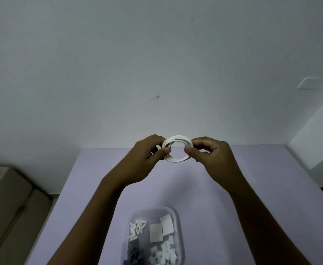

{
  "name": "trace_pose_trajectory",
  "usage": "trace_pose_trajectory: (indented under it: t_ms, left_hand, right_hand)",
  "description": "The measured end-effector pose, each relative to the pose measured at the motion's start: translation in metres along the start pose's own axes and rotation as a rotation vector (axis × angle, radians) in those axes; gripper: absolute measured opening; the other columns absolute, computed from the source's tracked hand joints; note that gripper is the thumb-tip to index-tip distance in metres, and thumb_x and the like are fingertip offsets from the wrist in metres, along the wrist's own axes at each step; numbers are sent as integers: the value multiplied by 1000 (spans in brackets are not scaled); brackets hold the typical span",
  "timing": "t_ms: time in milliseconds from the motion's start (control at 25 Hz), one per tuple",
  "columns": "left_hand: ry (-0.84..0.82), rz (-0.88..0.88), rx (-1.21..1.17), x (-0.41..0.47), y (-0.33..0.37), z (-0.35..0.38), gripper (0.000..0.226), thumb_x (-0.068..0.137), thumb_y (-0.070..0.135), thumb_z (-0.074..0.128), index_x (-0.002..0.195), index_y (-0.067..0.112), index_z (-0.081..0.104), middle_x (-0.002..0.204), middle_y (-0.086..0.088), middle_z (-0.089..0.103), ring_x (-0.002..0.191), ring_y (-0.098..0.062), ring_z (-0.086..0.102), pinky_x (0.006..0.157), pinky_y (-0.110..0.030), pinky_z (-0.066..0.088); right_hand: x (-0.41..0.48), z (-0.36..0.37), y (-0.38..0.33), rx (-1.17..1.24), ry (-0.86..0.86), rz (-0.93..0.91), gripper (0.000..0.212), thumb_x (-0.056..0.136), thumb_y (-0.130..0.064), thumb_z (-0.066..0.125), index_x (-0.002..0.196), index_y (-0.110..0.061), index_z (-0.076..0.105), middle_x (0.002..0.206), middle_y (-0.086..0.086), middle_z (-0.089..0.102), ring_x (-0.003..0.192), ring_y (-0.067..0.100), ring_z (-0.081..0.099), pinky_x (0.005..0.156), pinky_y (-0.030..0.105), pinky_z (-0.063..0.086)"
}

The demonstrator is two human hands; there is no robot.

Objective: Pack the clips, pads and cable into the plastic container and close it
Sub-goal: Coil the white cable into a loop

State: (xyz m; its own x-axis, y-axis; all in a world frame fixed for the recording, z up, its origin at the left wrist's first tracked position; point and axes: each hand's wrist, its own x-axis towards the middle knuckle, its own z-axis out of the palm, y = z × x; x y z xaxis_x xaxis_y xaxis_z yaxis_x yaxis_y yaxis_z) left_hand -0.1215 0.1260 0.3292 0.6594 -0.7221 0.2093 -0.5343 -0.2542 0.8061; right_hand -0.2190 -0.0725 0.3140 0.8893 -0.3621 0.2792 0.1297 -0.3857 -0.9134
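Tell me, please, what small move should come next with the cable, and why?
Probably lower the coiled cable into the container. The left hand and right hand pinch it in the air above the table, and the container below appears open, with clips and pads already inside.

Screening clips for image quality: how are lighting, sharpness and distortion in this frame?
Head view: dim, bluish, no glare; faint arm shadows on the table; wide-angle bending at the edges; cable slightly soft between left hand and right hand; container contents blurry.
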Motion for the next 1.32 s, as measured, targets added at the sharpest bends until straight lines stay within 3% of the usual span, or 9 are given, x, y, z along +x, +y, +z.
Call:
trace_pose_trajectory:
  t_ms: [160,360,480,600,760,880,1000,1240,1320]
  left_hand:
    - [-49,-55,-250,-1,1,-6,12,96,24,60,96,15,68,83,-8,70,67,-13,54,62,-29,41]
    - [-105,-75,-595,0,-2,-14,18,91,13,59,102,3,70,76,-9,65,65,-19,57,67,-29,47]
    - [-108,-42,-611,5,0,-14,15,90,16,60,96,8,72,85,-12,69,64,-21,55,65,-29,47]
    - [-129,-46,-692,6,-2,-13,28,99,23,48,107,9,71,96,-13,69,72,-23,54,66,-30,47]
    - [-159,5,-580,7,-9,-15,18,95,17,59,105,15,74,99,-8,71,79,-19,58,71,-30,47]
    - [-49,20,-478,12,-7,-13,19,91,6,63,101,14,76,92,-6,72,80,-20,59,70,-32,46]
    - [54,-26,-665,16,7,-4,22,86,-1,64,97,14,77,86,-6,74,79,-18,66,73,-28,52]
    - [-156,-216,-964,9,-4,2,21,96,20,50,95,7,68,89,-6,65,84,-19,58,74,-36,39]
    - [-132,-272,-826,3,-15,6,34,92,42,54,91,13,71,90,-8,66,88,-20,61,78,-38,46]
  right_hand:
    - [1,1,-3,105,-17,36,7,85,-15,76,92,-14,77,78,3,73,66,17,64,62,25,54]
    - [4,6,-7,315,-6,101,14,81,-15,77,93,-9,77,84,11,75,69,19,66,66,25,55]
    - [5,8,-9,416,-54,148,21,76,-22,76,92,-9,78,91,19,75,74,24,66,68,25,56]
    - [6,9,-10,403,-51,140,23,76,-23,75,94,-8,77,91,19,75,74,25,67,70,26,57]
    - [7,6,-10,410,-59,142,19,80,-16,72,95,-6,76,88,15,77,75,20,70,69,24,56]
    - [8,8,-13,430,-63,142,22,80,-15,73,97,-3,76,88,17,76,75,21,70,69,24,56]
    - [10,11,-14,388,-35,105,23,81,-13,76,100,-1,76,88,18,76,77,27,71,71,28,58]
    - [13,18,-5,294,109,55,20,80,-10,79,99,-4,76,82,10,77,73,25,74,70,29,60]
    - [9,27,10,254,107,94,20,80,-12,80,99,-4,77,82,9,77,73,24,74,70,32,62]
